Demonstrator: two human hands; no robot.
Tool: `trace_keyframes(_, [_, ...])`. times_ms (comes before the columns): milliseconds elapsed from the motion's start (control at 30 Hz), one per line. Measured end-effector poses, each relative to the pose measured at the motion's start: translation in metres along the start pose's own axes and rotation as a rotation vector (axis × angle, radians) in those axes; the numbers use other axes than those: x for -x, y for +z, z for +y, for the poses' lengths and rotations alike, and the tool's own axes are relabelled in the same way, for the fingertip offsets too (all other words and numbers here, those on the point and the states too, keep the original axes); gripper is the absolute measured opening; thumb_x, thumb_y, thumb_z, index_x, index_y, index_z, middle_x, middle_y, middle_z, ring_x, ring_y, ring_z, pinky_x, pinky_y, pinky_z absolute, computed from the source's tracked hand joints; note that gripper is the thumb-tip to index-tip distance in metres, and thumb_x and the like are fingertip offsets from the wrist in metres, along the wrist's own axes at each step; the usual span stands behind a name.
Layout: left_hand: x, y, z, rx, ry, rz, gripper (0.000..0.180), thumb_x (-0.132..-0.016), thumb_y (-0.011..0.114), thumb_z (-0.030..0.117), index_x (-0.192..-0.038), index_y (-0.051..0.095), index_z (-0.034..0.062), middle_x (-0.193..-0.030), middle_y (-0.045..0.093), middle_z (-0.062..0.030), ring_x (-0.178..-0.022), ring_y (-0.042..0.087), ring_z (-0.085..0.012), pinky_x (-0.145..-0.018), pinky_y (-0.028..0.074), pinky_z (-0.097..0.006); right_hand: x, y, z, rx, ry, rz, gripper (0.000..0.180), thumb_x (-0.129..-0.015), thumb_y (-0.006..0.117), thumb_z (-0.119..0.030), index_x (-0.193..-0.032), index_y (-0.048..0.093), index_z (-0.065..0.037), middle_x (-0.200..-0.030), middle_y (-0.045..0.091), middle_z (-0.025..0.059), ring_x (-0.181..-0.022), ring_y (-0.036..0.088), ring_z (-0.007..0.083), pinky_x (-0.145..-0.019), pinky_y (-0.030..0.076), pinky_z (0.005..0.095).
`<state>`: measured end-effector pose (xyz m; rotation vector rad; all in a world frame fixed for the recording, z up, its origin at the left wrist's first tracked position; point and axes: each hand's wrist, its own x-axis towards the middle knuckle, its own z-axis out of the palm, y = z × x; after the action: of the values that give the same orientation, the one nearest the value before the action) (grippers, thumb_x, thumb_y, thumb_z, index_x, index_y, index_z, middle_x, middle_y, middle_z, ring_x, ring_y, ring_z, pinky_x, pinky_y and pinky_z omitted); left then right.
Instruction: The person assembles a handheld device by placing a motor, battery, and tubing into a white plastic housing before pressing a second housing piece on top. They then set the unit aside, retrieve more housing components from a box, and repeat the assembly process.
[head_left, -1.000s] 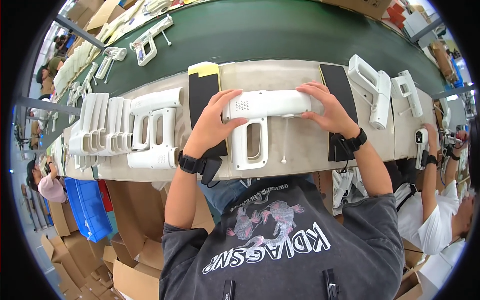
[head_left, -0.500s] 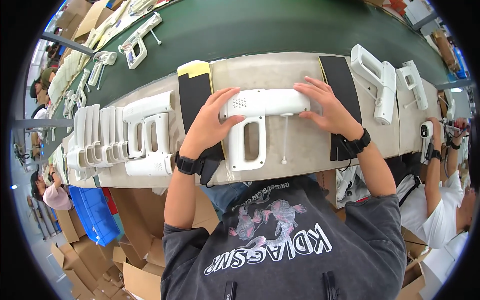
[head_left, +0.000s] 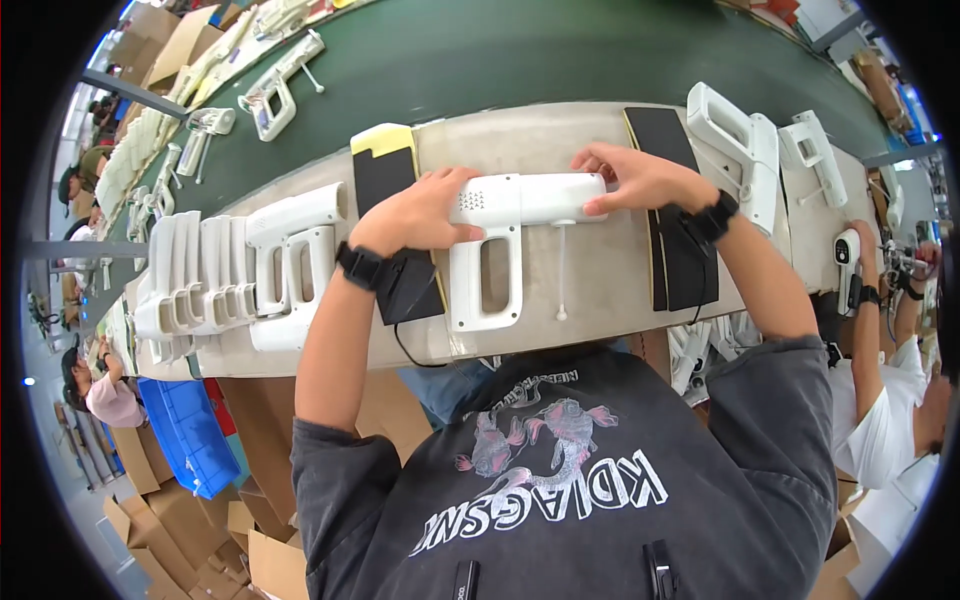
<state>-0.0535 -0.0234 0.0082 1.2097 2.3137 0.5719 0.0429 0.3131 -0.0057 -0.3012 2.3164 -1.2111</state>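
Beige workbench (head_left: 600, 300), curved by the lens, ran across mid-frame with a dark green conveyor belt (head_left: 500, 60) behind it in the upper frame. Far left of the frame: blue plastic bin (head_left: 190, 430) and brown cardboard boxes (head_left: 200, 540) on the floor. Left of centre on the bench: row of white plastic gun-shaped housings (head_left: 220, 285), standing side by side and touching. Upper left on the belt: single white housing with a thin tube (head_left: 275, 90). Centre: left hand (head_left: 415, 212), black band at the wrist, fingers curled over the rear end of a white plastic sprayer body with loop handle (head_left: 510, 240); this lay flat on the bench at frame centre, handle toward the person, thin white tube hanging below its barrel. Black rectangular pad with yellow end (head_left: 385, 180) lay partly under the left hand. Right hand (head_left: 640, 178) gripped the barrel's front end. Right of centre: second black pad (head_left: 675, 225). Upper right: two further white housings (head_left: 745, 150). Right edge: another person's forearm (head_left: 870, 340), holding a small white device (head_left: 846, 255).
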Motion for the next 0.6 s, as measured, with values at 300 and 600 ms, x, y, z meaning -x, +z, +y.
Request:
trace_keyframes(300, [0.021, -0.027, 0.063, 0.190, 0.156, -0.018, 0.085, -0.067, 0.093, 0.016, -0.141, 0.054, 0.0041, -0.127, 0.060, -0.0128, -0.121, 0.059, -0.0278, -0.109, 0.045, -0.037, 0.090, 0.039, -0.028, -0.475, -0.052, 0.167, 0.082, -0.083, 0.087, -0.022, -0.149, 0.042, -0.004, -0.122, 0.059, 0.0080, -0.110, 0.059, 0.0148, -0.093, 0.050, 0.0283])
trace_keyframes(600, [0.020, -0.007, 0.098, 0.539, 0.192, 0.575, 0.056, -0.096, 0.070, 0.010, -0.147, 0.050, 0.0001, -0.145, 0.057, -0.0120, -0.132, 0.055, -0.0218, -0.111, 0.044, -0.038, 0.264, 0.053, 0.037, -1.082, -0.123, 1.030, 0.051, -0.097, 0.064, -0.021, -0.140, 0.053, 0.005, -0.138, 0.062, 0.0141, -0.121, 0.062, 0.0227, -0.102, 0.049, 0.0387])
